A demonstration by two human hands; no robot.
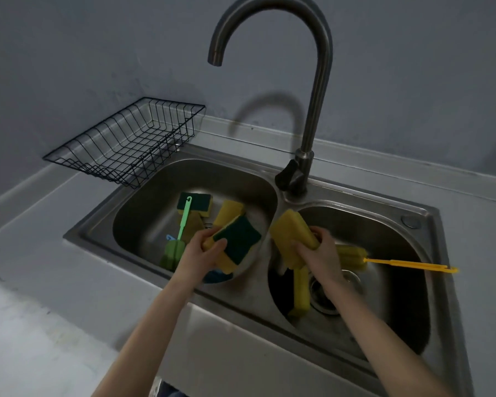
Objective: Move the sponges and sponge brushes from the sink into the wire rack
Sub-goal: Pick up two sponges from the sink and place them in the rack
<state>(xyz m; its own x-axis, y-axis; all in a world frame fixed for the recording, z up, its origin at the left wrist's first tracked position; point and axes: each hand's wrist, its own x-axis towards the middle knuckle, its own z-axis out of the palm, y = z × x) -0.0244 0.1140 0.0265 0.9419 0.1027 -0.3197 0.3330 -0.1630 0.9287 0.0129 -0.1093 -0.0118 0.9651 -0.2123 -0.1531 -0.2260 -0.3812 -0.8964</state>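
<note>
With the left hand [202, 253] gripping stacked sponges [235, 242] and the right hand [317, 253] clutching a yellow sponge [292, 233], a loose stack (wet, likely) risks slipping short of the wire rack [126, 144] at the desk's far-left corner.

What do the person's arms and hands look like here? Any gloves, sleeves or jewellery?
Both forearms come up from the bottom edge of the picture and are bare as far as they show: no sleeves in view. The left hand and right hand wear no gloves. No watch, bracelet or ring shows on either one.
</note>
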